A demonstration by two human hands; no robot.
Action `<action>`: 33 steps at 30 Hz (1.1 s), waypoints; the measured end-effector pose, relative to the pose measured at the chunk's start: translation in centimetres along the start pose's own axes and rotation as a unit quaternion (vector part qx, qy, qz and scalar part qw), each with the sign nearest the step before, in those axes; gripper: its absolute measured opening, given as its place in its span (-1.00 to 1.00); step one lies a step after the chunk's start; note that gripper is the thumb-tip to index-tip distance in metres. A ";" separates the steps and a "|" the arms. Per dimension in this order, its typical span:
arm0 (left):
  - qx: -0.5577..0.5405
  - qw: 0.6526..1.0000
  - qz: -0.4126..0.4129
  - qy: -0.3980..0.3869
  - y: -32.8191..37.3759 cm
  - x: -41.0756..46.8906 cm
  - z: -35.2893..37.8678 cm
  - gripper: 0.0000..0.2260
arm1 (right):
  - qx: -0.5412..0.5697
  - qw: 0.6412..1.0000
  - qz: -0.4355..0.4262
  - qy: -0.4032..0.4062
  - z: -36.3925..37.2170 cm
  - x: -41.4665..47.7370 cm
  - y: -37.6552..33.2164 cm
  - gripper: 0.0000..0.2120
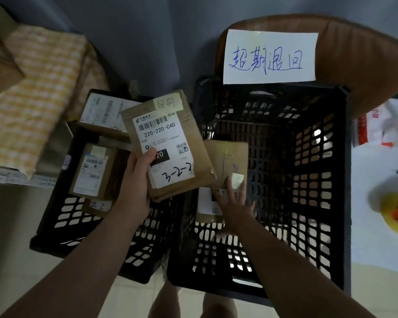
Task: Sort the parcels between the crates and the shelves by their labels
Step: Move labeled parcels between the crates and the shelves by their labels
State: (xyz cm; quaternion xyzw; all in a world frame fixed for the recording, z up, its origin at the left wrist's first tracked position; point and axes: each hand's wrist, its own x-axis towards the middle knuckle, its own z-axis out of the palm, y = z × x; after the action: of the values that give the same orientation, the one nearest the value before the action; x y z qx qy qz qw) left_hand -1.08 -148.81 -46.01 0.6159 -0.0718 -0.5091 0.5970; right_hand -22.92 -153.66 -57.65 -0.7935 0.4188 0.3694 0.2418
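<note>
Floor (12, 226): pale tile; left crate (62, 216), right crate (274, 89).
Held parcel (170, 134): above both crates' near edges, left hand (136, 180) gripping its lower-left edge.
Handling: likely light, stiff; take by edges.
Right hand (233, 203): spread flat on brown parcel (225, 157) in right crate.
</note>
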 end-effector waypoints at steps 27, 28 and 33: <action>-0.019 0.996 -0.075 -0.045 1.9 -1.7 -3.0 -0.55 | 0.217 0.915 -0.039 0.339 -9.2 -3.5 -0.7 -0.54; -0.016 0.996 -0.068 -0.050 2.3 -2.1 -3.5 -0.53 | 0.266 0.885 -0.054 0.379 -9.9 -4.7 -1.5 -0.59; 0.017 0.997 -0.043 -0.069 3.5 -3.8 -6.7 -0.50 | 0.550 0.734 -0.153 0.368 -12.3 -10.9 -8.3 -0.77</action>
State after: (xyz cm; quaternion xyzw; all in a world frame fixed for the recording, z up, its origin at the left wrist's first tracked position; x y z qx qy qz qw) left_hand 3.73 -142.73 -42.68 0.5917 -0.0947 -0.5745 0.5576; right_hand -15.33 -152.48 -40.99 -0.6496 0.4780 -0.2883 0.5162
